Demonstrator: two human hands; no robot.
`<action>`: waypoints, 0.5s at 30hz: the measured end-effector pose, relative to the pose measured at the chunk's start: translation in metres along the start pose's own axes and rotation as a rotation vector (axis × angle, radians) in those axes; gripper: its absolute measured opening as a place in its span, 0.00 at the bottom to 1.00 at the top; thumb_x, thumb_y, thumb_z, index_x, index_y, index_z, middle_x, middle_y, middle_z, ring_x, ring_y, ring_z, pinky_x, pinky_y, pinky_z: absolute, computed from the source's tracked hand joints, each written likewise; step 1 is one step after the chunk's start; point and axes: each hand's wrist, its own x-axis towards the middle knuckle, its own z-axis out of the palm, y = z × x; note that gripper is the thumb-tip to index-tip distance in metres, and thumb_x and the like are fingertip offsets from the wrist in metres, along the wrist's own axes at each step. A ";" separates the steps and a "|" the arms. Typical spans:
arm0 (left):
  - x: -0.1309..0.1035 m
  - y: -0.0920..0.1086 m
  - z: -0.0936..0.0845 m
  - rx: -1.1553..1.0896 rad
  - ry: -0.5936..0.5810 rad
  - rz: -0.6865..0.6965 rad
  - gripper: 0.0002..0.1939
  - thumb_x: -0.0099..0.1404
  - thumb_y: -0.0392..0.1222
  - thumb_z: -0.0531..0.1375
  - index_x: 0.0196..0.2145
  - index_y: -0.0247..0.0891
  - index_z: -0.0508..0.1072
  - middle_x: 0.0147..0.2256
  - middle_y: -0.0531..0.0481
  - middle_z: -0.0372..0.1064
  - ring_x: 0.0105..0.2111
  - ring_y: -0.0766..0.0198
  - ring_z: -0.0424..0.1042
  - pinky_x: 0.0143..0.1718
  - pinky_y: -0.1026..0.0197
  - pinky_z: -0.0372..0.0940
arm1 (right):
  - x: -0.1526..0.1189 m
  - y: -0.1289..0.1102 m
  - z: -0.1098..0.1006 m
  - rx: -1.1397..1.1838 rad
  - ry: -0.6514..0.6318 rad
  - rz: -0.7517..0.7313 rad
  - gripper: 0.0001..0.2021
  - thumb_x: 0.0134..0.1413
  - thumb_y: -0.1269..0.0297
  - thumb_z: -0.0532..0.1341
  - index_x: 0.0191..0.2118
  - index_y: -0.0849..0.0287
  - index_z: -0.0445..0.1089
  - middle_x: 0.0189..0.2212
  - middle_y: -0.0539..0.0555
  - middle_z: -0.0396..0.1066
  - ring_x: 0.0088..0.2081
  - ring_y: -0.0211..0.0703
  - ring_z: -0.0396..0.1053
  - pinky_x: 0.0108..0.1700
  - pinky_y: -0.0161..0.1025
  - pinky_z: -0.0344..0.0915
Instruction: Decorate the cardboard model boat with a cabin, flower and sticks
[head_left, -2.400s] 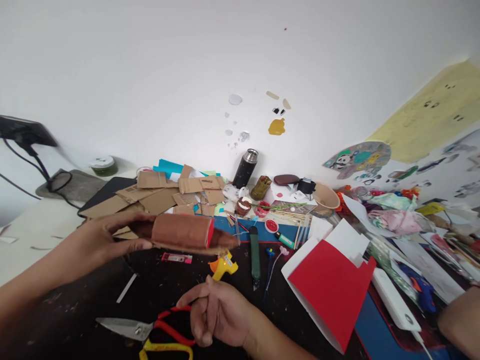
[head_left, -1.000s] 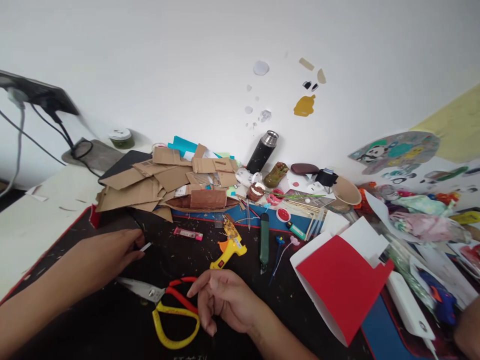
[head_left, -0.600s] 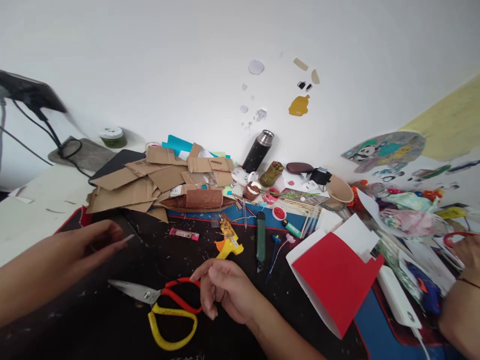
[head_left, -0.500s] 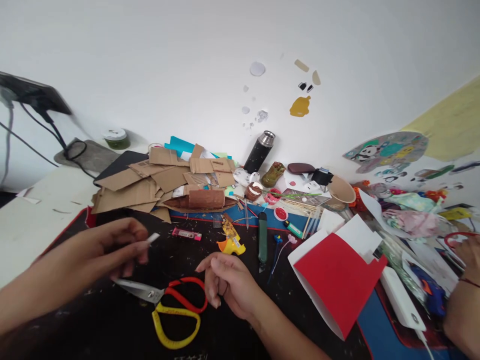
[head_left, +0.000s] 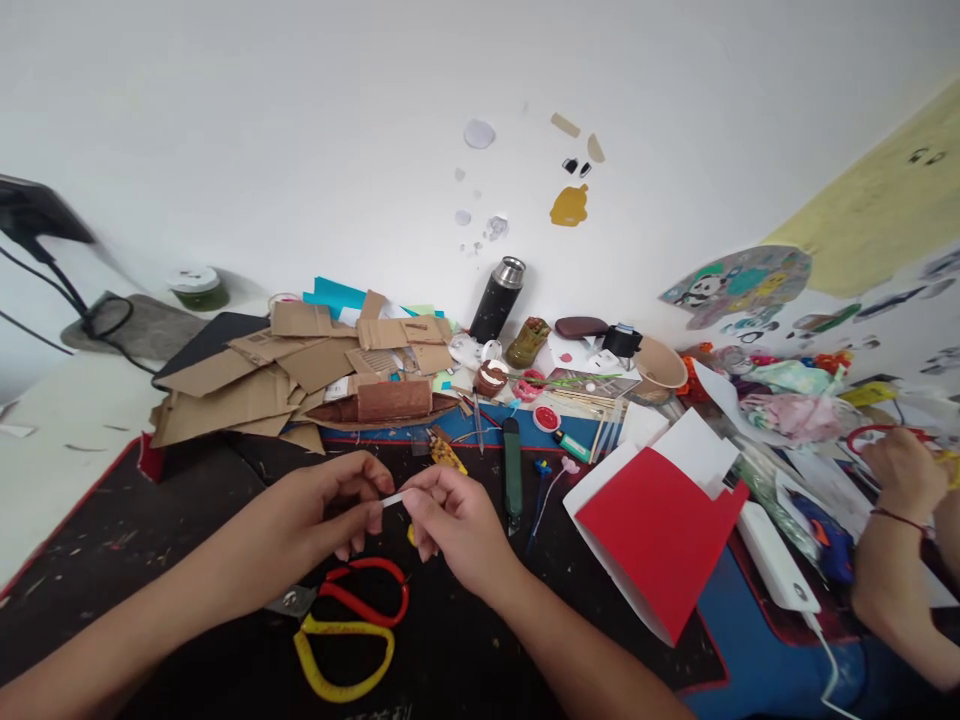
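A small white strip (head_left: 393,499), perhaps paper, is stretched between my two hands above the dark mat. My left hand (head_left: 330,510) pinches one end between thumb and fingers. At the other end, my right hand (head_left: 454,515) has its thumb and forefinger closed on the strip. Just below them lie scissors (head_left: 352,628) with one red and one yellow handle; my left hand and forearm partly cover the blades. Behind my right hand, a yellow piece (head_left: 448,452) shows only in part. A green utility knife (head_left: 512,475) lies to the right.
Cardboard scraps (head_left: 240,395) and a brown model boat (head_left: 394,402) lie at the back, near a black thermos (head_left: 498,300). Folded red card (head_left: 660,540) stands on the right. A co-worker's hand (head_left: 904,470) holds red-handled scissors at far right, beyond a white power strip (head_left: 778,557).
My left hand has moved right with the white strip, and my right hand has closed on its other end. The view has shifted slightly to the right.
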 end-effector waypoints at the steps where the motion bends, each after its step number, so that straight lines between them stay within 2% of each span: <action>1: 0.001 0.001 0.001 0.003 -0.003 0.000 0.18 0.70 0.60 0.66 0.46 0.45 0.75 0.32 0.54 0.79 0.29 0.58 0.79 0.32 0.57 0.76 | 0.000 0.000 0.001 -0.026 0.005 -0.001 0.25 0.61 0.37 0.73 0.38 0.56 0.72 0.19 0.42 0.68 0.19 0.34 0.62 0.23 0.32 0.57; 6: 0.006 0.001 0.002 -0.048 0.028 0.004 0.19 0.68 0.60 0.68 0.47 0.44 0.75 0.32 0.53 0.80 0.29 0.58 0.79 0.32 0.57 0.75 | -0.001 0.000 0.003 -0.124 0.061 -0.049 0.20 0.65 0.43 0.71 0.35 0.56 0.72 0.17 0.40 0.64 0.17 0.33 0.60 0.24 0.32 0.56; 11: 0.011 -0.004 -0.005 -0.111 0.068 0.016 0.24 0.66 0.65 0.70 0.46 0.42 0.77 0.32 0.50 0.82 0.29 0.59 0.78 0.31 0.58 0.75 | -0.001 0.002 -0.002 -0.068 0.085 -0.061 0.22 0.65 0.40 0.71 0.34 0.55 0.71 0.15 0.40 0.63 0.16 0.33 0.59 0.23 0.33 0.55; 15: 0.010 -0.009 -0.008 -0.040 0.053 -0.006 0.25 0.66 0.68 0.70 0.38 0.40 0.80 0.30 0.50 0.79 0.27 0.61 0.76 0.30 0.60 0.73 | -0.001 0.003 -0.004 -0.078 0.085 -0.060 0.23 0.64 0.39 0.72 0.35 0.55 0.72 0.15 0.40 0.63 0.16 0.33 0.60 0.23 0.33 0.55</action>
